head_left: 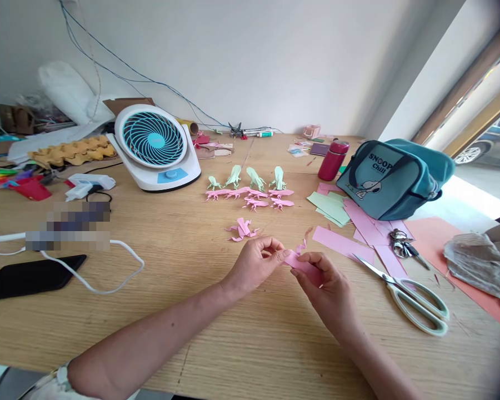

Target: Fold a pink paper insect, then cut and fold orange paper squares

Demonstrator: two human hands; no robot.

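Observation:
Both hands meet over the wooden table (241,344) near its middle. My left hand (256,261) pinches one end of a small pink paper piece (300,262). My right hand (323,280) closes its fingers on the other end of the same piece. Just beyond the hands lies a folded pink paper figure (242,228). Further back stand rows of folded pink figures (250,196) and pale green figures (245,178).
Scissors (412,294) lie right of my hands, with pink paper strips (358,233), green sheets (329,206) and keys (402,243) beyond. A teal bag (394,178) and red bottle (332,160) stand at the right. A fan (154,145) sits back left; a black phone (29,276) and white cable (108,278) lie left.

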